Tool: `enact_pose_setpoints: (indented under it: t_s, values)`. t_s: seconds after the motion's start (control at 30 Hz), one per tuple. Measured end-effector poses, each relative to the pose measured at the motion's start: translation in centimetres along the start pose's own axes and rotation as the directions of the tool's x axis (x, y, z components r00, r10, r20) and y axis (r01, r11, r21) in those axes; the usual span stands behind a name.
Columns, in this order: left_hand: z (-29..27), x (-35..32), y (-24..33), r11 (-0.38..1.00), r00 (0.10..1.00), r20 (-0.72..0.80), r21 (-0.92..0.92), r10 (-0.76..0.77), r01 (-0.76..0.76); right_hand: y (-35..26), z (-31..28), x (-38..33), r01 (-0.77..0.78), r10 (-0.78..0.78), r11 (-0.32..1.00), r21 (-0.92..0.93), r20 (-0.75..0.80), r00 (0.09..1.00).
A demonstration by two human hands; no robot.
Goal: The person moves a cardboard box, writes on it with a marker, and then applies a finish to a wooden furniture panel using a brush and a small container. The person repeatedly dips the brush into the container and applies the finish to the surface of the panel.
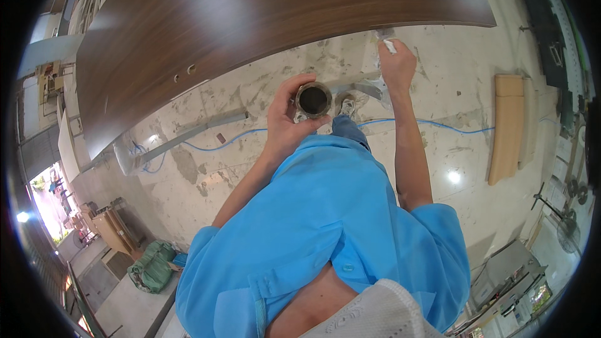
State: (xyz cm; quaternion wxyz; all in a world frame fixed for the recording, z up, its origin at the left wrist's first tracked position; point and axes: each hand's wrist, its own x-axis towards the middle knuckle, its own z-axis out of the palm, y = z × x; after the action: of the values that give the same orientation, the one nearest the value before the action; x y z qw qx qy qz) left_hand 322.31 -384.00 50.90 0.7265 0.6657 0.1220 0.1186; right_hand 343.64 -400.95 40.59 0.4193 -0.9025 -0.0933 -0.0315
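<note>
My left hand is wrapped round a small, round, open-topped container with a dark inside, held upright in front of my waist. Whether the dark part is liquid or just the bottom I cannot make out. Farther out to the right, the closed fingers of my right hand pinch a small white item, maybe a cloth or wad; its exact kind is unclear. That hand is close to the near edge of a large dark brown wood-grain panel, which lies flat across the far side. Two small cutouts show near the panel's left end.
Grey support bars stand beneath the panel. A blue hose crosses the stained floor by my feet. Brown boards lie at the right, and a green bundle sits at the lower left. A fan stands far right.
</note>
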Motion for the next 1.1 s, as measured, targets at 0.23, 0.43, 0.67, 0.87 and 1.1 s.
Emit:
enact_pose_setpoints:
  t_s: [0.23, 0.43, 0.67, 0.87, 1.1]
  values:
    - [1.2, 0.2, 0.0, 1.0, 1.0, 0.024, 0.018, -0.021, 0.02, -0.7, 0.3, -0.1, 0.096, -0.084, 0.988, -0.123, 0.095, 0.992]
    - [2.5, 0.1, 0.0, 0.999, 1.0, 0.003, -0.024, -0.021, 0.021, -0.7, -2.0, 0.1, -0.043, 0.031, 0.987, 0.157, 0.078, 0.996]
    - [3.8, 0.0, 0.0, 0.999, 1.0, -0.007, 0.039, -0.017, 0.018, -0.1, -0.1, 0.9, 0.084, -0.083, 0.996, -0.003, 0.121, 0.989]
    - [5.4, 0.0, -0.4, 0.999, 0.999, -0.039, 0.031, -0.014, 0.015, 0.7, -1.6, 1.8, 0.078, -0.088, 0.994, 0.078, 0.136, 0.987]
    - [6.7, -0.6, -0.3, 0.999, 0.998, -0.068, 0.029, -0.013, 0.015, 2.0, -2.4, 2.0, 0.007, -0.004, 1.0, -0.027, 0.081, 0.997]
